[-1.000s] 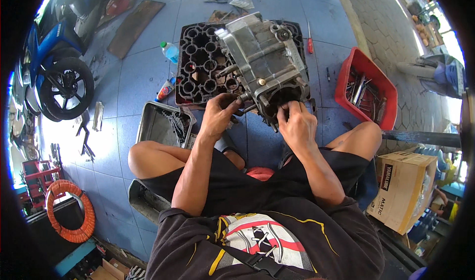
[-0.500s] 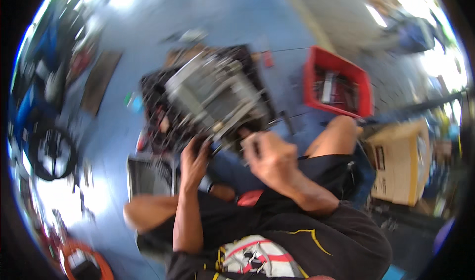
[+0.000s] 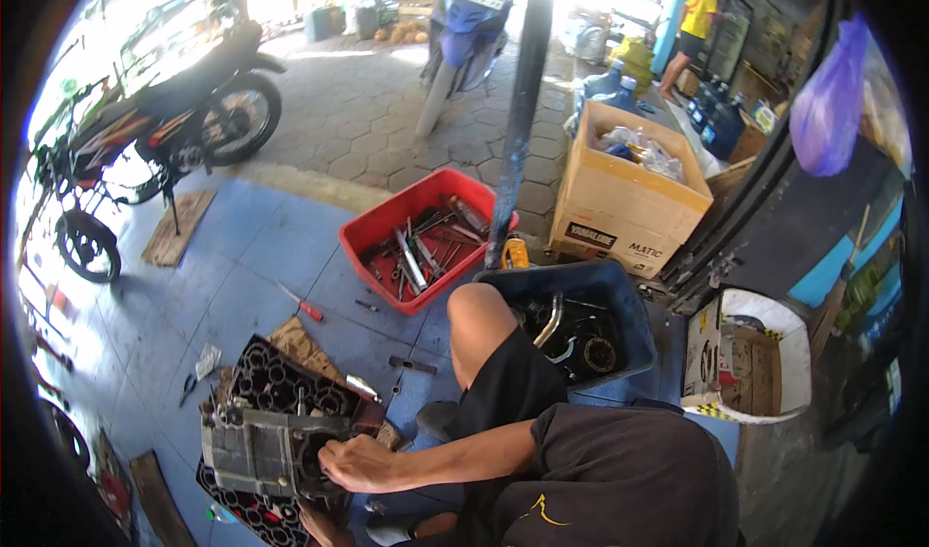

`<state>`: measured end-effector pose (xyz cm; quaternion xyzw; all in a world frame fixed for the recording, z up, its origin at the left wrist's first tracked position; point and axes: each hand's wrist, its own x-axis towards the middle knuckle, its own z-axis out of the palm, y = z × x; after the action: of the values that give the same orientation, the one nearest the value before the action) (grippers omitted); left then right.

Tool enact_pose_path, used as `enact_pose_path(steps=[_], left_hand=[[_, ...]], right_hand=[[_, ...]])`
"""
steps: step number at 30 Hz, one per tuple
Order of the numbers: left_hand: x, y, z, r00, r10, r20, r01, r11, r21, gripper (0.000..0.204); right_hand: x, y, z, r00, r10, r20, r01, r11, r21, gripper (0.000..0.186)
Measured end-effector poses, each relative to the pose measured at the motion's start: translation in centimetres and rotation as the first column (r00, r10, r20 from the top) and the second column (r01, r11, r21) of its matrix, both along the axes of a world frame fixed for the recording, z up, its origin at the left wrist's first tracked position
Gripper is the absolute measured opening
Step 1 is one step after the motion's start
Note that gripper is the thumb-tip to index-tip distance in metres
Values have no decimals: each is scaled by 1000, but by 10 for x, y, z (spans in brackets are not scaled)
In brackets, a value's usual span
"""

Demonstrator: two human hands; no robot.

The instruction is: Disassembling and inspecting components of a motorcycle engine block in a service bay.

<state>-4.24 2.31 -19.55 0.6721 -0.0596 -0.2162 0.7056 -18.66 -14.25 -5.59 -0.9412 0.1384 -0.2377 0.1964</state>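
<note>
A grey metal engine case (image 3: 256, 450) lies on a black plastic crate (image 3: 281, 378) at the lower left, on the blue floor. My right hand (image 3: 358, 462) is at the right end of the case, its fingers closed at the dark round opening there. Whatever they pinch is hidden. My left hand (image 3: 324, 526) shows only in part, low beside the case's near right corner, its fingers mostly out of sight. Beyond the crate are a red-handled screwdriver (image 3: 308, 309) and a dark hammer-like tool (image 3: 413, 364).
A red bin (image 3: 353, 247) of wrenches and other tools stands ahead. Near my knee is a dark tub (image 3: 634, 305) of engine parts. Behind it are a cardboard box (image 3: 619, 204) and a post (image 3: 523, 102). Motorcycles (image 3: 194, 112) and a person (image 3: 695, 25) are farther off.
My view has swung right and up, so the engine and my hands sit lower left. The blur is gone. My right hand stays at the case; my left hand is now mostly hidden.
</note>
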Motion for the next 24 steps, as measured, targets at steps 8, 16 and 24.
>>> enact_pose_path(steps=[8, 16, 24], left_hand=[[-11, -29, 36, 983, -56, 174, 51, 998, 35, 30], [-32, -9, 80, 951, -33, 308, 7, 996, 84, 30], [-43, 1, 119, 911, -42, 410, -43, 979, 198, 35]], right_hand=[[6, 6, 14, 1000, 14, 0, -14, 998, 56, 23], [3, 3, 3, 1000, 0, 20, -1, 999, 54, 25], [-1, 0, -5, 1000, 12, 2, -12, 998, 54, 24]])
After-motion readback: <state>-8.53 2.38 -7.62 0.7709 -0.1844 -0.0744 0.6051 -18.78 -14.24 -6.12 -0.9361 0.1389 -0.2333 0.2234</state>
